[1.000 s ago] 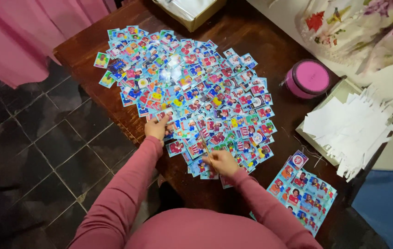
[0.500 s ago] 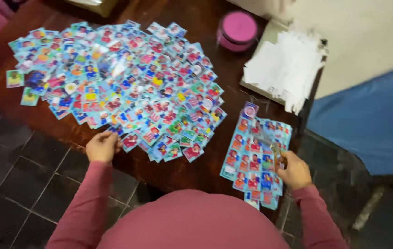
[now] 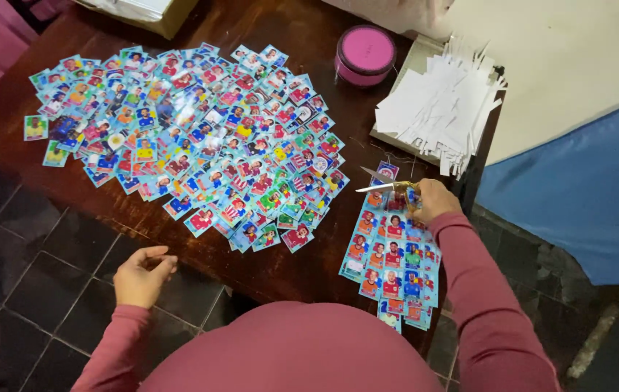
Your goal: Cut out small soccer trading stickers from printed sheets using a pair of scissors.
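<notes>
- Lower right of centre, our right hand (image 3: 434, 200) is closed around the handles of a pair of scissors (image 3: 385, 181), blades parted and pointing toward the left of the frame.
- The scissors hover just above the top edge of an uncut sheet of stickers (image 3: 393, 265), which lies flat on the dark wooden table (image 3: 280, 265) and overhangs the near edge a little.
- We judge that sheet light, thin and floppy, glossy enough to slide on the wood; best taken by a margin or corner, kept flat so it doesn't crease.
- The scissors are rigid and sharp at the tips: handles only, as we hold them.
- Our left hand (image 3: 141, 274) sits lower left, off the table edge, fingers loosely curled, holding nothing.
- The cut stickers (image 3: 186, 138) spread across the centre and upper left; a pink round tin (image 3: 365, 54) stands at the top, a pile of white paper strips (image 3: 440, 109) at upper right.
- Against half a second ago: our right hand was flat on the sheet's right side, no scissors in view; now it has them.
- Our left hand was touching the near edge of the pile; now it is drawn back clear of the table.
</notes>
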